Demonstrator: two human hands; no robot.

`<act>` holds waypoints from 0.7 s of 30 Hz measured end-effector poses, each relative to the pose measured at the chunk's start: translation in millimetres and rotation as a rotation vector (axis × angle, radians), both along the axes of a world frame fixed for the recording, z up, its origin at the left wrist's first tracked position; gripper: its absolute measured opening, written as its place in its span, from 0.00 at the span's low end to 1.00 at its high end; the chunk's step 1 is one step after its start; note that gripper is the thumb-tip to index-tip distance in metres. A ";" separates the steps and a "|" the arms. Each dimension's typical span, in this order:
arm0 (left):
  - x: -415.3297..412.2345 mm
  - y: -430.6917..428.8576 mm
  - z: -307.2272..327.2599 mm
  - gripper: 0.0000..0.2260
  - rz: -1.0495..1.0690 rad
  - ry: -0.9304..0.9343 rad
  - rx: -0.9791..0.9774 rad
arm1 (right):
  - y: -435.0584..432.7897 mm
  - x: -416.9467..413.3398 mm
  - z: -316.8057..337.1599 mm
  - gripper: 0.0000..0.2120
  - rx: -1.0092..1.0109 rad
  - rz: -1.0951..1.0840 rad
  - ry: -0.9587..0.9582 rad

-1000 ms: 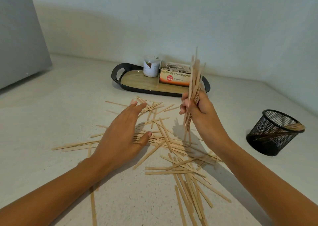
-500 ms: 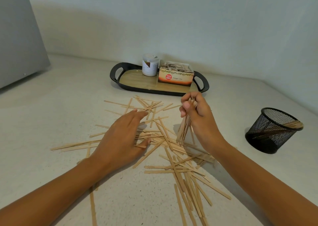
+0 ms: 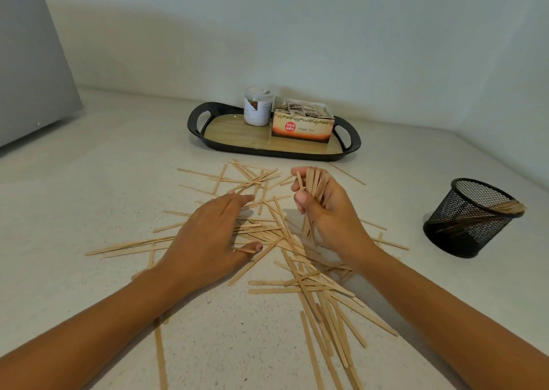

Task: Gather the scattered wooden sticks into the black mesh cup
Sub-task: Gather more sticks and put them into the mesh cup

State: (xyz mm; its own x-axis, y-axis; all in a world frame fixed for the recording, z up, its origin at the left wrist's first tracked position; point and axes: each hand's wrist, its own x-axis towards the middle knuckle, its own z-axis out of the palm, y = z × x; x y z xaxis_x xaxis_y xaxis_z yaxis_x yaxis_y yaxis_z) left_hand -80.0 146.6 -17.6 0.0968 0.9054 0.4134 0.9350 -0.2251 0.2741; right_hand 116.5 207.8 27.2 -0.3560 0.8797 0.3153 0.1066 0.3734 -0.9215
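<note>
Fingers (image 3: 300, 198) of the right hand (image 3: 332, 217) are curled round a bundle of sticks (image 3: 315, 181), which stands nearly upright just right of the frame's centre. Its lower ends reach down towards the scattered wooden sticks (image 3: 312, 285) on the counter (image 3: 89, 181). The top ends fan apart, so the grip looks loose.

The likeliest slip is a few sticks sliding out of that fan when the bundle is lifted or tilted, since they are thin, smooth and not squared up. A loose bundle could also catch the rim of the black mesh cup (image 3: 466, 220) at the right edge. The sticks already in the cup (image 3: 508, 206) lean across its opening, and an off-centre push could tip or nudge it. Sweeping the pile could send strays off the bottom of the frame, or towards the black tray (image 3: 205, 131) at upper centre, which carries a jar (image 3: 258, 107) and a tea box (image 3: 301, 126).

The left hand (image 3: 208, 235) lies palm down at the centre, fingers straight and slightly spread over the crossed sticks, thumb out to the lower right and touching one. It grips nothing — it rests on the pile. Both forearms come in from the bottom corners. The right wrist is bent so that the back of the hand faces right and the bundle sits ahead of the palm. Most sticks lie on the counter — the task looks far from done.
</note>
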 end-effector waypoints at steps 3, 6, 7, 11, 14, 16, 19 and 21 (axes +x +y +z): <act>-0.5 0.1 -0.9 0.34 -0.005 -0.003 0.001 | 3.0 5.4 12.4 0.10 0.000 0.035 0.086; -0.8 0.2 -2.0 0.33 -0.013 -0.023 -0.009 | 5.5 8.6 19.7 0.05 -0.037 0.080 0.211; -1.0 0.4 -2.1 0.33 -0.014 -0.032 -0.013 | 6.0 8.9 20.5 0.04 -0.057 0.087 0.255; -1.7 1.0 -2.4 0.32 -0.028 -0.044 -0.018 | 7.9 9.3 17.0 0.05 -0.083 0.077 0.344; -1.3 0.2 -2.3 0.31 -0.042 -0.057 -0.007 | 8.5 10.2 15.5 0.06 -0.055 0.048 0.389; -0.6 0.1 -2.4 0.31 -0.052 -0.066 -0.005 | 8.6 11.1 18.3 0.12 -0.039 0.019 0.421; -0.1 0.9 -2.6 0.31 -0.062 -0.072 -0.019 | 10.3 12.3 18.8 0.17 -0.019 -0.021 0.435; -0.4 1.6 -2.8 0.31 -0.062 -0.073 -0.030 | 11.1 12.2 12.3 0.17 -0.042 -0.022 0.412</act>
State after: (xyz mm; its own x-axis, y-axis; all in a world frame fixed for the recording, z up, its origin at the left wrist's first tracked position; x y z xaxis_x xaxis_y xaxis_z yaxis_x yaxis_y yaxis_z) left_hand -80.4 148.2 -20.4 0.1237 0.9107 0.3940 0.8966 -0.2728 0.3490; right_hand 128.7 218.9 39.5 -0.1884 0.9010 0.3907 -0.2667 0.3360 -0.9033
